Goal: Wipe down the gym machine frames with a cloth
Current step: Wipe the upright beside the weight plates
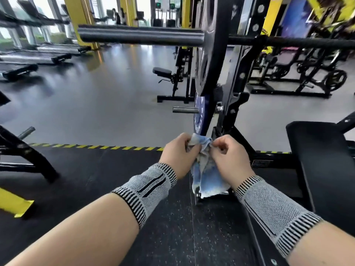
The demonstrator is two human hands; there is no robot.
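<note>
- The blue and white cloth point(206, 169) is held in the air just in front of the black rack upright point(233, 89), below the large weight plate point(208, 54) that sits on the barbell sleeve point(140, 36).
- The left hand point(177, 156) grips the top left part of the cloth; its fingers are curled around the bunched fabric, and the thumb lies over it.
- The right hand point(229, 158) pinches the top right edge of the cloth between thumb and bent fingers, just beside the left hand.
- Between the two hands the cloth is crumpled, and the rest hangs down loose below the fingers, toward the wrists.
- Both forearms wear a grey knitted wrist sleeve point(149, 191) with black stripes.
- A smaller blue plate point(199, 116) sits on a short peg at the foot of the upright, just above the cloth.
- To the right of the upright is a black bench pad point(322, 160).
- A yellow and black floor stripe point(96, 146) runs to the left of the upright.
</note>
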